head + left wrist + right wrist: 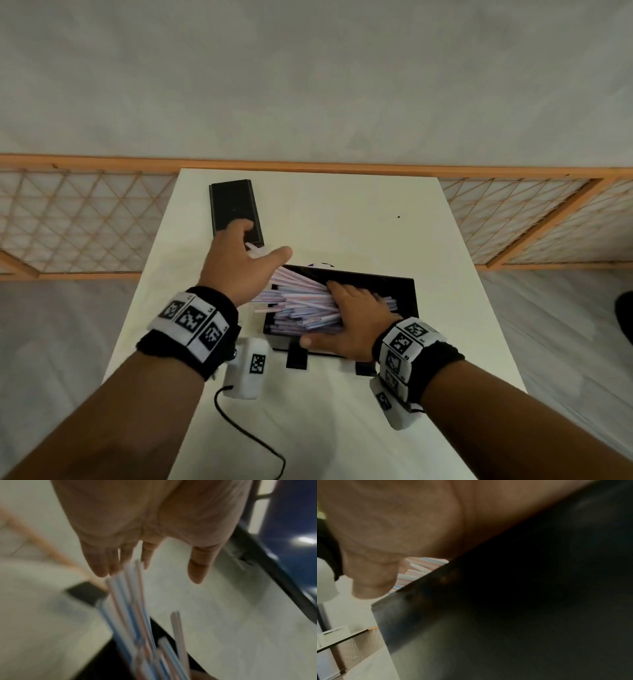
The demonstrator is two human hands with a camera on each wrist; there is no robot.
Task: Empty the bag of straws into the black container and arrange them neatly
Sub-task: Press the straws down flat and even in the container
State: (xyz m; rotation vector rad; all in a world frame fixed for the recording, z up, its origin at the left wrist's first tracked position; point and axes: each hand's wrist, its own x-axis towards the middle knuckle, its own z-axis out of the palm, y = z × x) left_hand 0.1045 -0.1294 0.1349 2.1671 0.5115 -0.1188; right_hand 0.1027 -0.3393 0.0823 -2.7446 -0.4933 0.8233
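Right hand [346, 318] flat, pressing straws [294, 301] into black container [407, 291] near table's [342, 212] front edge; left hand [239, 267] released, squaring overhanging ends.

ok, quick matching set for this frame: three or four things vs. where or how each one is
Things:
1. straws
2. lid
3. left hand
4. right hand

States:
A. open above the straw ends
B. pressing flat on the straw pile
C. flat on the table, far left
D. heaped askew in the black box

Pairs: 1-D, 2-C, 3-A, 4-B
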